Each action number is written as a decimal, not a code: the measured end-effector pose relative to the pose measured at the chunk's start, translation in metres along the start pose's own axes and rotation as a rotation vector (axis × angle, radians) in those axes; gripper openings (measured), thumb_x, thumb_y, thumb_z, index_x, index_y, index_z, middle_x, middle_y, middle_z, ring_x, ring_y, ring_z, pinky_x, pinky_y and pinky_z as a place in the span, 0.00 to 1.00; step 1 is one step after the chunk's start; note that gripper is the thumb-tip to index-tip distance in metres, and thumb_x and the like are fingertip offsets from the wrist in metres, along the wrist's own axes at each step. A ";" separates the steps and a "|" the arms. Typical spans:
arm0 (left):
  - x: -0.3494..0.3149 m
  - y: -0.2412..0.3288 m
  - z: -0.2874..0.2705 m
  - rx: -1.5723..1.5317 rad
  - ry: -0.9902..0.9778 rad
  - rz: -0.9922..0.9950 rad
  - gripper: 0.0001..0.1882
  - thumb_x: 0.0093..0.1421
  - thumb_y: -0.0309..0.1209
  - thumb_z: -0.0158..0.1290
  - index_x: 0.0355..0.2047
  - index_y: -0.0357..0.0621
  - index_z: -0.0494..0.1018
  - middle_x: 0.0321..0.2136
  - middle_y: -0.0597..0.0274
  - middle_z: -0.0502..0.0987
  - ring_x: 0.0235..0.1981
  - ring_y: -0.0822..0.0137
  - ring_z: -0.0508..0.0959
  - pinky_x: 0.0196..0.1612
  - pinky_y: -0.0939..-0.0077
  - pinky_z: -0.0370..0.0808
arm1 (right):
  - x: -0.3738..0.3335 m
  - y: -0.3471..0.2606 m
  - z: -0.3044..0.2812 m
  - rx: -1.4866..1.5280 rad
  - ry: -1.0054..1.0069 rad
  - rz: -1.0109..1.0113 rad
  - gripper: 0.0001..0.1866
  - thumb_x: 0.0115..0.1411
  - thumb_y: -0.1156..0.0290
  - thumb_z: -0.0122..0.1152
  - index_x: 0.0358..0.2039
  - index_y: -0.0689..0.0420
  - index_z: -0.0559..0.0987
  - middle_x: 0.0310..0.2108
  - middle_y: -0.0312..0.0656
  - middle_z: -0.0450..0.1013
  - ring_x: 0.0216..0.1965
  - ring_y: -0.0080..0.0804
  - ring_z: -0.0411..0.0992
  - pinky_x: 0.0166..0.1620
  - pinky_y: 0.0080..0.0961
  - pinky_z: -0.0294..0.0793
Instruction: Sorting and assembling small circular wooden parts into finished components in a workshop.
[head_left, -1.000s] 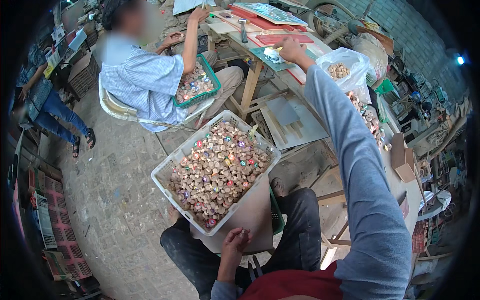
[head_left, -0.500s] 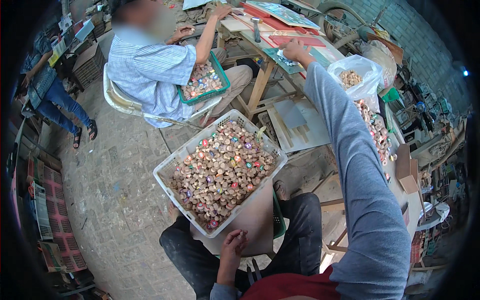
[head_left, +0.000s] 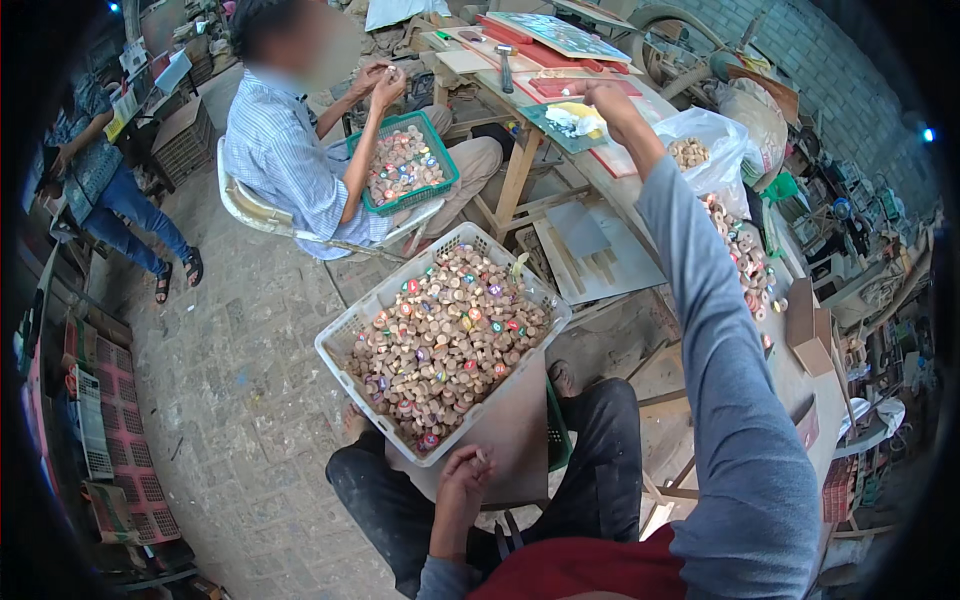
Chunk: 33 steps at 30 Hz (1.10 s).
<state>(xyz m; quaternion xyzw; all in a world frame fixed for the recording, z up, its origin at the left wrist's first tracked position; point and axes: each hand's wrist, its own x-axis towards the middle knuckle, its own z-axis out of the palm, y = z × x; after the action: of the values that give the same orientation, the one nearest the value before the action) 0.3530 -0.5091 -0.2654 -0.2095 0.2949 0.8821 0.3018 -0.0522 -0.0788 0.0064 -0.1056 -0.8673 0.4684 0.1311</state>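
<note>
Before my knees a white plastic crate is heaped with small turned wooden pieces, some with coloured round faces. My left hand is closed just below the crate's near corner, a small wooden piece pinched at its fingertips. Stretched out to the table, my right hand hovers by a crumpled white and yellow sheet, which rests on a green board. Its fingers are drawn together; whatever is at their tips is too small to make out.
A seated co-worker handles something small over a green basket of similar pieces. On the table are a hammer, a clear bag of wooden pieces and a loose pile. Another person stands at far left.
My right hand has lifted off the sheet and shifted slightly right; more white and yellow now shows. My left hand has barely moved. The co-worker has brought both hands together above the green basket.
</note>
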 end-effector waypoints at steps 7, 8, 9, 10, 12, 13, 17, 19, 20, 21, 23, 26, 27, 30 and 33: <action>-0.036 0.070 0.083 -0.020 -0.319 0.372 0.17 0.59 0.20 0.50 0.50 0.37 0.70 0.49 0.54 0.73 0.56 0.55 0.73 0.52 0.60 0.75 | -0.258 -0.083 0.009 0.305 -0.128 -0.350 0.19 0.54 0.77 0.47 0.44 0.63 0.80 0.51 0.43 0.73 0.55 0.33 0.67 0.59 0.27 0.61; -0.041 0.079 0.092 -0.066 -0.376 0.405 0.18 0.59 0.20 0.50 0.52 0.36 0.69 0.51 0.52 0.72 0.57 0.56 0.72 0.52 0.63 0.75 | -0.298 -0.094 0.017 0.347 -0.144 -0.391 0.19 0.51 0.78 0.48 0.43 0.64 0.81 0.50 0.44 0.74 0.54 0.34 0.68 0.57 0.26 0.63; -0.050 0.090 0.110 -0.066 -0.460 0.476 0.18 0.62 0.22 0.50 0.53 0.35 0.68 0.50 0.48 0.74 0.52 0.58 0.76 0.49 0.69 0.76 | -0.329 -0.094 0.022 0.365 -0.179 -0.363 0.19 0.51 0.78 0.48 0.43 0.64 0.81 0.50 0.44 0.74 0.54 0.34 0.68 0.57 0.26 0.63; -0.057 0.096 0.117 -0.066 -0.426 0.482 0.18 0.62 0.22 0.50 0.53 0.35 0.68 0.50 0.48 0.74 0.52 0.58 0.76 0.49 0.69 0.76 | -0.357 -0.095 0.026 0.371 -0.231 -0.427 0.20 0.51 0.77 0.48 0.43 0.64 0.81 0.51 0.45 0.73 0.56 0.35 0.67 0.59 0.27 0.62; -0.069 0.104 0.124 -0.142 -0.645 0.436 0.17 0.65 0.24 0.48 0.54 0.34 0.68 0.48 0.46 0.75 0.45 0.60 0.80 0.46 0.73 0.77 | -0.408 -0.105 0.032 0.377 -0.306 -0.459 0.20 0.50 0.77 0.48 0.43 0.63 0.81 0.54 0.46 0.71 0.59 0.39 0.66 0.62 0.32 0.59; -0.079 0.100 0.127 -0.135 -0.638 0.444 0.17 0.65 0.24 0.48 0.54 0.34 0.68 0.48 0.46 0.75 0.45 0.60 0.80 0.46 0.73 0.77 | -0.424 -0.102 0.036 0.377 -0.354 -0.495 0.20 0.50 0.78 0.47 0.43 0.62 0.81 0.54 0.46 0.71 0.59 0.39 0.66 0.62 0.31 0.59; -0.109 0.080 0.135 -0.110 -0.609 0.442 0.17 0.68 0.28 0.48 0.54 0.34 0.68 0.44 0.47 0.77 0.36 0.63 0.80 0.40 0.76 0.77 | -0.477 -0.106 0.053 0.513 -0.391 -0.489 0.23 0.49 0.82 0.47 0.46 0.61 0.79 0.55 0.46 0.70 0.60 0.39 0.65 0.62 0.33 0.60; -0.120 0.070 0.137 -0.107 -0.622 0.422 0.17 0.68 0.30 0.48 0.54 0.34 0.68 0.43 0.47 0.77 0.35 0.64 0.80 0.38 0.76 0.77 | -0.491 -0.109 0.055 0.513 -0.421 -0.502 0.25 0.48 0.86 0.45 0.47 0.61 0.79 0.56 0.46 0.69 0.59 0.38 0.66 0.62 0.32 0.60; -0.126 0.065 0.138 -0.074 -0.605 0.424 0.17 0.68 0.31 0.48 0.54 0.34 0.68 0.42 0.48 0.77 0.34 0.64 0.79 0.38 0.76 0.77 | -0.497 -0.110 0.054 0.515 -0.412 -0.505 0.25 0.48 0.86 0.45 0.47 0.61 0.79 0.56 0.46 0.69 0.59 0.38 0.66 0.62 0.32 0.60; -0.130 0.061 0.139 -0.043 -0.588 0.427 0.18 0.69 0.32 0.49 0.54 0.33 0.68 0.42 0.48 0.77 0.33 0.65 0.79 0.37 0.76 0.76 | -0.502 -0.110 0.053 0.502 -0.412 -0.520 0.26 0.48 0.87 0.44 0.48 0.61 0.79 0.56 0.46 0.68 0.59 0.38 0.66 0.61 0.32 0.61; -0.137 0.055 0.141 -0.032 -0.600 0.425 0.18 0.69 0.32 0.48 0.54 0.33 0.69 0.41 0.48 0.78 0.33 0.65 0.79 0.37 0.77 0.76 | -0.510 -0.111 0.052 0.491 -0.409 -0.542 0.27 0.48 0.88 0.43 0.48 0.62 0.79 0.57 0.46 0.66 0.59 0.37 0.66 0.61 0.31 0.62; -0.145 0.050 0.145 -0.021 -0.606 0.426 0.18 0.69 0.33 0.48 0.54 0.32 0.69 0.40 0.48 0.78 0.33 0.66 0.79 0.37 0.77 0.76 | -0.521 -0.111 0.051 0.483 -0.416 -0.524 0.27 0.47 0.89 0.43 0.48 0.61 0.79 0.58 0.47 0.65 0.59 0.38 0.65 0.60 0.32 0.63; -0.148 0.049 0.146 -0.017 -0.604 0.429 0.18 0.70 0.33 0.47 0.54 0.31 0.69 0.39 0.49 0.79 0.32 0.66 0.79 0.37 0.78 0.76 | -0.523 -0.111 0.052 0.470 -0.386 -0.544 0.27 0.47 0.89 0.42 0.47 0.60 0.79 0.58 0.47 0.65 0.59 0.38 0.65 0.60 0.32 0.63; -0.152 0.046 0.148 0.008 -0.607 0.419 0.19 0.70 0.34 0.47 0.52 0.30 0.69 0.38 0.50 0.79 0.32 0.67 0.79 0.36 0.78 0.76 | -0.526 -0.109 0.052 0.463 -0.348 -0.585 0.27 0.48 0.89 0.42 0.47 0.60 0.80 0.58 0.47 0.65 0.60 0.39 0.65 0.60 0.33 0.63; -0.155 0.044 0.148 0.030 -0.580 0.381 0.19 0.68 0.38 0.50 0.52 0.35 0.69 0.38 0.49 0.79 0.31 0.67 0.79 0.36 0.76 0.76 | -0.528 -0.108 0.050 0.455 -0.332 -0.609 0.27 0.48 0.89 0.42 0.46 0.59 0.80 0.58 0.47 0.64 0.60 0.41 0.64 0.61 0.34 0.62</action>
<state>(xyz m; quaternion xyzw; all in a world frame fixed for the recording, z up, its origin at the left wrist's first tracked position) 0.4089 -0.5045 -0.0543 0.1131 0.2437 0.9410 0.2061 0.4232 -0.3381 0.0027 0.2643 -0.7428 0.5986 0.1419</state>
